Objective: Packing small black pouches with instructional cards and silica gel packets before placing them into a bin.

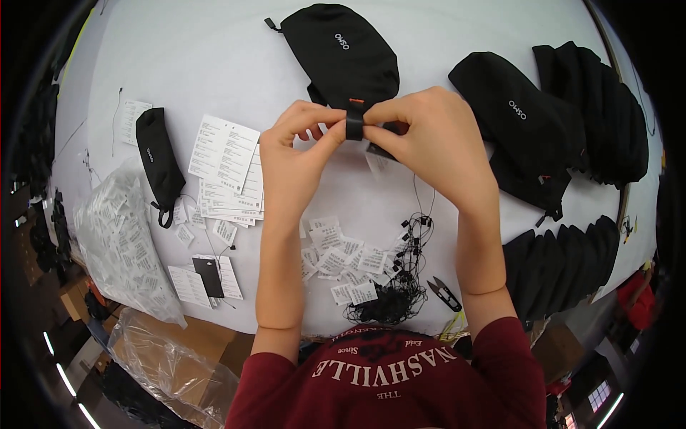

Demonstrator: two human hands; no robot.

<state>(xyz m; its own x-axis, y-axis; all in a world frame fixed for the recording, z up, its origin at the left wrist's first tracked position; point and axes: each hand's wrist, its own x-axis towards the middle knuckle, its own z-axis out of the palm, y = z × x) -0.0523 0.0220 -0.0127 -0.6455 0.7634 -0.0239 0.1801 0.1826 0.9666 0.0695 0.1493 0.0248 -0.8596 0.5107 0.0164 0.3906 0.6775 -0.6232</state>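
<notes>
My left hand (299, 154) and my right hand (434, 139) meet at the near end of a black fabric pouch (343, 53) with a small white print. Between their fingertips they pinch a short black strap (354, 126), the left from one side and the right from the other. A small orange tab (356, 101) shows just beyond the strap. Under the right fingers hangs a tag (379, 159), blurred and partly hidden, so its form cannot be made out. The pouch lies flat on the white table, its zip pull (270, 23) at the far left corner.
Larger black pouches (500, 93) and stacked ones (564, 268) lie right. Left are a slim black pouch (158, 154), printed cards (225, 154) and a clear bag of labels (121, 243). Nearer me are loose white labels (332, 257), tangled black tag strings (389, 304) and thread snips (444, 294).
</notes>
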